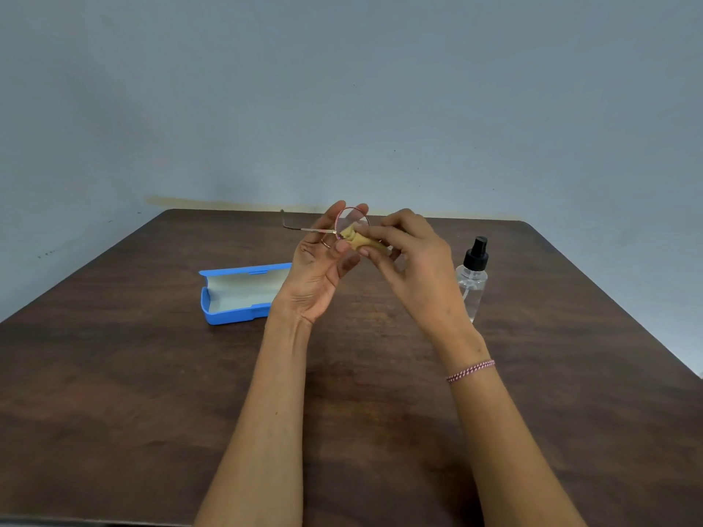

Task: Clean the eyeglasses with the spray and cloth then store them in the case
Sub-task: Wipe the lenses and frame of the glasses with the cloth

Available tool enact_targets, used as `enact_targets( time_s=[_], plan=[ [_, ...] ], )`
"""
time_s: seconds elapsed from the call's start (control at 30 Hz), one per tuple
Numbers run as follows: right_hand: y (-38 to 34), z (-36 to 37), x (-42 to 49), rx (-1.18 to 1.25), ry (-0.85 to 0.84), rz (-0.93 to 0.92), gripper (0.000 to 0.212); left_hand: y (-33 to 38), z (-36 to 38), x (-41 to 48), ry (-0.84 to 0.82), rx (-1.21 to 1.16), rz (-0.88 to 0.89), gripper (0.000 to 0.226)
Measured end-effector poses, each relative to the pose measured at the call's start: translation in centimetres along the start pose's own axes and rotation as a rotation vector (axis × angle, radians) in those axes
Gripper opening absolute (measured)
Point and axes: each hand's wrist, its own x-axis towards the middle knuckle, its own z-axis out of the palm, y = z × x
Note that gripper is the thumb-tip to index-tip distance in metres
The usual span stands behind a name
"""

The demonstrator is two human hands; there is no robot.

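A plain blue-grey wall (342, 89) backs a dark brown wooden worktop (114, 393), its grain worn and slightly streaked, with a pale strip along the far edge where worktop meets wall.

On the left lies the blue case (243, 294), open, pale lining up, partly hidden by the left wrist. The left hand (323, 260) is raised above the middle of the worktop, fingers closed on the thin-rimmed glasses (352, 222), one temple arm poking out to the left. The right hand (407, 260) is pinched on a bunched tan cloth (355, 237), pressed against a lens. Right of it stands the clear spray (473, 279), black cap on, just beside the right wrist.

The frame looks slight, so hard rubbing could likely bend the rim or pop the lens. A loose left grip could drop the glasses onto the hard wood. A backward sweep of the right forearm could tip the spray.
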Motion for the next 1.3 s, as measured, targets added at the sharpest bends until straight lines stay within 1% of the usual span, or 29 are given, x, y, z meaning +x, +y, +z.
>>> enact_targets(
  time_s=[0.1,0.27,0.53,0.8,0.97,1.17,1.3],
  plan=[
    [0.33,0.05,0.01,-0.063,0.06,0.039,0.025,0.13,0.13,-0.12,0.001,0.03,-0.012,0.052],
    [-0.25,0.29,-0.05,-0.038,0.113,0.05,0.025,0.15,0.18,-0.21,-0.006,0.119,-0.053,0.056],
    [-0.23,-0.01,-0.12,-0.008,0.021,-0.014,0.027,0.18,-0.39,-0.14,-0.022,0.198,-0.09,0.057],
    [-0.38,-0.01,-0.06,-0.005,0.005,-0.015,0.026,0.29,-0.34,-0.21,-0.025,0.241,-0.13,0.061],
    [-0.43,-0.19,-0.05,0.035,-0.006,-0.016,0.027,0.34,-0.29,-0.22,-0.032,0.204,-0.124,0.059],
    [-0.5,-0.48,0.0,0.082,-0.041,-0.055,0.023,0.14,-0.3,-0.17,-0.048,0.071,-0.026,0.054],
    [-0.08,-0.43,0.03,0.004,0.001,-0.016,0.023,-0.05,-0.47,0.01,-0.055,0.008,-0.007,0.051]
  ],
)
